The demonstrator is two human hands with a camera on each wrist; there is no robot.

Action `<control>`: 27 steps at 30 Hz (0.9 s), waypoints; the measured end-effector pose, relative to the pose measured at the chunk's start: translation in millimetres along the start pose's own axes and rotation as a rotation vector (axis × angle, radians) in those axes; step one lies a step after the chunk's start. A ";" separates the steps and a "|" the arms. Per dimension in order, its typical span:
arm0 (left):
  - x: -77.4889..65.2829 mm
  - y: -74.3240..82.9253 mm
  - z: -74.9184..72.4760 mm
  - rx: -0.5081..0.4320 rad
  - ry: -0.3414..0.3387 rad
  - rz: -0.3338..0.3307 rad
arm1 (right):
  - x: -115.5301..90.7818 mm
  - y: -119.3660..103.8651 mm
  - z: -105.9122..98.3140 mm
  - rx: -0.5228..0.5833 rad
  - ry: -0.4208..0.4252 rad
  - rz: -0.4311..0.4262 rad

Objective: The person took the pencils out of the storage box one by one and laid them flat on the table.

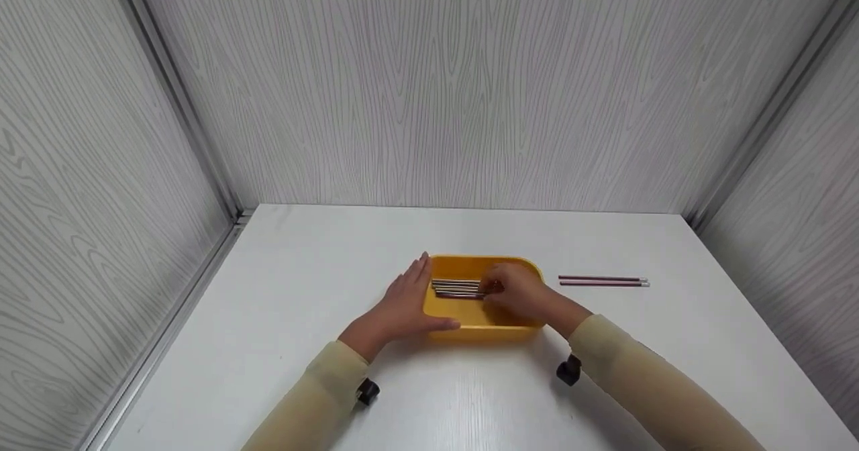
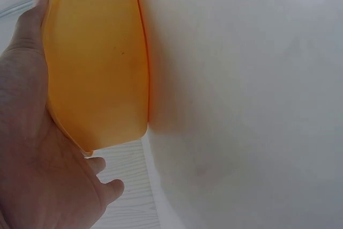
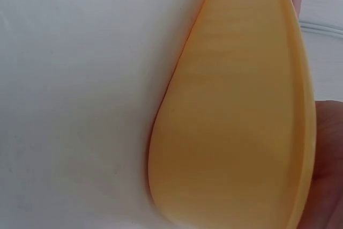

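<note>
A yellow plastic tray [image 1: 483,334] stands on the white table, and its outer wall [image 2: 99,63] fills much of the left wrist view. Several pencils [image 1: 456,288] lie side by side inside it, pointing left to right. My left hand [image 1: 406,307] rests against the tray's left end, fingers straight along the side and thumb over the front rim. Inside the tray, my right hand [image 1: 518,292] has its fingers curled down at the pencils' right ends and pinches there; the fingertips are partly hidden. In the right wrist view the tray wall [image 3: 230,116] covers most of that hand.
Two dark red pencils [image 1: 600,280] with pale ends lie on the white table [image 1: 322,249] to the right of the tray. Grey wood-grain panels [image 1: 429,88] enclose the table at the back and both sides. A black wrist device [image 1: 569,370] hangs under the right sleeve.
</note>
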State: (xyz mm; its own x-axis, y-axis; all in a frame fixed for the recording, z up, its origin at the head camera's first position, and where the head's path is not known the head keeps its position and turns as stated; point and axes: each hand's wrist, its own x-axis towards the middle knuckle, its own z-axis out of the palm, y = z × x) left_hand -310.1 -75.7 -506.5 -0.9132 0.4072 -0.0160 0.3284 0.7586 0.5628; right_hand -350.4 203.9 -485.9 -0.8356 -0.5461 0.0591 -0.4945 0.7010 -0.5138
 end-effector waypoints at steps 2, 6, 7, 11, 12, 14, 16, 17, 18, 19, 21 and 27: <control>0.0 -0.1 -0.3 0.002 0.001 -0.001 | 0.1 0.0 1.8 0.011 -0.006 0.005; -0.6 0.4 -1.4 0.001 0.000 -0.002 | 1.9 -2.2 4.2 0.011 -0.014 0.032; -0.7 0.6 -1.6 0.001 -0.001 -0.001 | 2.7 -3.0 4.6 0.011 -0.014 0.046; 0.0 -0.1 -1.0 0.003 -0.005 0.003 | 5.7 -3.7 6.6 0.002 -0.017 0.091; 0.2 -0.3 -0.5 0.005 -0.008 0.001 | 6.1 -3.1 7.4 0.003 -0.018 0.097; 0.3 -0.8 -0.2 0.005 -0.007 0.006 | 7.0 -1.5 9.1 0.004 -0.017 0.098; 0.3 -1.0 -0.2 0.001 -0.007 0.011 | 7.7 -0.3 10.5 0.006 -0.014 0.094; 0.2 -1.0 -0.4 -0.002 -0.006 0.015 | 7.8 0.3 11.0 0.008 -0.014 0.093; 0.1 -1.0 -0.5 -0.004 -0.005 0.019 | 7.9 1.0 11.6 0.009 -0.013 0.093; -0.1 -0.9 -0.6 -0.007 -0.004 0.024 | 7.9 1.6 12.1 0.007 -0.012 0.093; -0.4 -0.9 -0.6 -0.007 -0.005 0.026 | 7.8 2.2 12.8 0.007 -0.009 0.096; -0.8 -0.4 -0.9 0.003 -0.004 0.020 | 7.5 2.3 12.9 0.015 -0.006 0.095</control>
State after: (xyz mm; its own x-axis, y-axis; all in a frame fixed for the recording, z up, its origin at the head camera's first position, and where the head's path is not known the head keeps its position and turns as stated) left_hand -309.7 -76.8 -506.0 -0.9054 0.4244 -0.0081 0.3474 0.7517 0.5605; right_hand -354.7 195.5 -497.7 -0.8772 -0.4801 0.0047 -0.4093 0.7427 -0.5300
